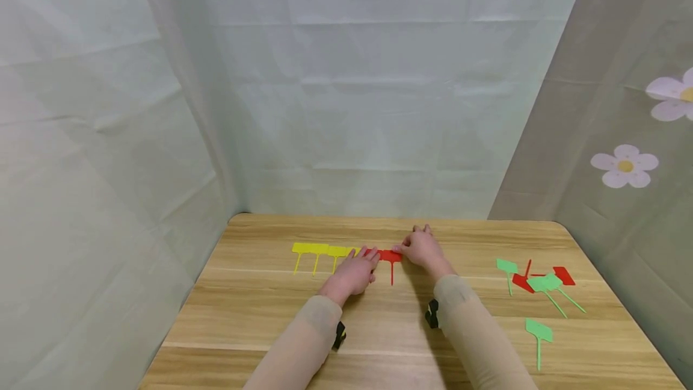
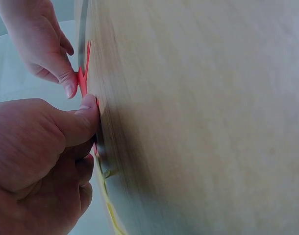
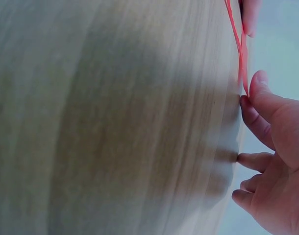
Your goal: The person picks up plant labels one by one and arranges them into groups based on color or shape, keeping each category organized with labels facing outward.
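Observation:
A row of T-shaped plastic plant labels lies along the back of the table, several yellow labels (image 1: 310,248) at the left and red ones at the right. My left hand (image 1: 357,272) rests with its fingers spread on a red label next to the yellow ones, covering part of the row. With thumb and forefinger, my right hand (image 1: 424,250) pinches the right edge of the end red label (image 1: 392,256), whose stem points toward me. In the right wrist view, the thumb and forefinger (image 3: 260,115) meet at that label's edge, close over the wood.
At the table's right side, green labels (image 1: 507,266) and red labels (image 1: 563,275) lie loosely, some overlapping. Another green label (image 1: 539,330) lies closer to me. A pale cloth backdrop (image 1: 368,119) stands behind the wooden table (image 1: 260,318).

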The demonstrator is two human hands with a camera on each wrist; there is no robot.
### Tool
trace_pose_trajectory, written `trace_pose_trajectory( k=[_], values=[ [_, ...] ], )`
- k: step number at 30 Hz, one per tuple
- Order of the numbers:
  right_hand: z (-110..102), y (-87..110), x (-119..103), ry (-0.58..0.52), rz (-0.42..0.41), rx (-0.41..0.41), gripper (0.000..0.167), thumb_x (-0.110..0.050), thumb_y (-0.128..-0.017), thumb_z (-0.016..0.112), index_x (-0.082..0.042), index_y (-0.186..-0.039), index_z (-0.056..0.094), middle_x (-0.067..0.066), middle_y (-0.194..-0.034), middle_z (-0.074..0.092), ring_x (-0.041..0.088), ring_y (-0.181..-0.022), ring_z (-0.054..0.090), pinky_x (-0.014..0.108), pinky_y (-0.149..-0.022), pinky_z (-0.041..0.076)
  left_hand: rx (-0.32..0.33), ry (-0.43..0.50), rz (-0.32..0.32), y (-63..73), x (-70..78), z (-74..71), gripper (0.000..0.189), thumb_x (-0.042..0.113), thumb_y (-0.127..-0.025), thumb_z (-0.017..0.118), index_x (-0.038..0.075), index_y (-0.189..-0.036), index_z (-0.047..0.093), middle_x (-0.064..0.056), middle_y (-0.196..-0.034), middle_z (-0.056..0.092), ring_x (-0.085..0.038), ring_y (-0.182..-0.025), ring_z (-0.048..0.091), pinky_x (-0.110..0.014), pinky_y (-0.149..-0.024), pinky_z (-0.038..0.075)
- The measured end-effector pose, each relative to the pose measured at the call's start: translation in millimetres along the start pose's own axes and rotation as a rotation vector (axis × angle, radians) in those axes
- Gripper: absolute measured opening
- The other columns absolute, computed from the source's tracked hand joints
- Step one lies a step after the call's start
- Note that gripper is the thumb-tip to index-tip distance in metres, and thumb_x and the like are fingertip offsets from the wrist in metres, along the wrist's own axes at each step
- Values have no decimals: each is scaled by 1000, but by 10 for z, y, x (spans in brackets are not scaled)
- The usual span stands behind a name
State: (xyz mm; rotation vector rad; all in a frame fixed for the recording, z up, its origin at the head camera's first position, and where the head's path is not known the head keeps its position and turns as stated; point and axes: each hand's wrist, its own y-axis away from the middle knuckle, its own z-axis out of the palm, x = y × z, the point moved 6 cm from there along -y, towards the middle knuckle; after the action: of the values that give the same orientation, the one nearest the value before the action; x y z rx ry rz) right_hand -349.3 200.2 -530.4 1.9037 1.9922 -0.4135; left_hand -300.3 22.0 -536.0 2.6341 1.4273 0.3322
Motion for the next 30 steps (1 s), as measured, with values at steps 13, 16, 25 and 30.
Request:
trace_pose_trajectory(
  k=[13,16,25,30],
  values=[
    [-13,24,25,-37,17,-9,38,-40,-100,77,-7,-82,75,36,-162,38,61,-155,16,66,-119,35,17,16,4,15,-4,-13,59,24,-110,62,11,-165,44,-3,-173,36,-28,-162,26,-51,-130,20],
    [-26,31,26,-62,28,-10,36,-40,-100,77,-6,-88,78,36,-163,37,61,-155,15,67,-120,33,29,45,8,17,-10,-12,59,23,-110,62,10,-164,45,-3,-173,36,-28,-162,24,-52,-131,18],
    [-40,27,6,-78,38,-11,34,-39,-100,78,-5,-97,82,36,-163,36,62,-155,13,67,-122,29,70,53,27,5,-23,-35,59,19,-108,64,8,-163,47,-6,-170,42,-30,-161,27,-54,-130,18],
    [-24,11,31,-104,50,-22,34,-39,-100,78,-5,-98,82,36,-165,34,61,-156,10,67,-123,27,78,45,38,5,-19,-34,58,18,-107,65,8,-163,47,-6,-169,42,-29,-161,26,-54,-130,19]
  ],
)
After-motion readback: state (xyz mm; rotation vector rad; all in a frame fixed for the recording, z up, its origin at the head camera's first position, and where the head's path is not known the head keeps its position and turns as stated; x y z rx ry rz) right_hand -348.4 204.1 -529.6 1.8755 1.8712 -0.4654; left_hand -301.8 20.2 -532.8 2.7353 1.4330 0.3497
